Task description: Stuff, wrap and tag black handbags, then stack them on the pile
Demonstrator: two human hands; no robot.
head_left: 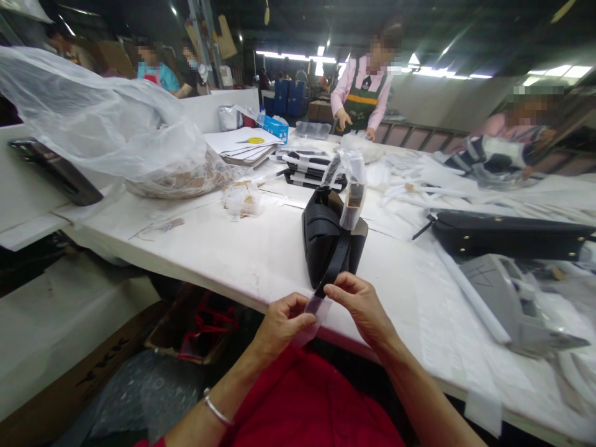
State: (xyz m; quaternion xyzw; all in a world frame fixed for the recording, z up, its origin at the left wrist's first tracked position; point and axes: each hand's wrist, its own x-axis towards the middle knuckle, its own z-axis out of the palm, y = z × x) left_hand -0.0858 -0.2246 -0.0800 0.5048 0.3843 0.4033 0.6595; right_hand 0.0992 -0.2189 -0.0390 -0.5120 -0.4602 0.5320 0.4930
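A black handbag (321,233) stands on the white table near its front edge. Its handle, wrapped in clear plastic (354,192), rises above the top. From the bag a black strap (336,261) runs down toward me. My right hand (361,304) pinches this strap close to its end between thumb and fingers. My left hand (286,323) is closed on a thin translucent plastic sleeve (314,316) around the strap's end. The lower part of the sleeve hangs past the table edge.
Black bags (311,171) lie stacked behind the handbag. A large plastic bag (135,136) stands at left, by papers with yellow scissors (255,140). At right lie a long black bag (507,234) and a grey tape dispenser (503,298). A co-worker (361,93) stands across the table.
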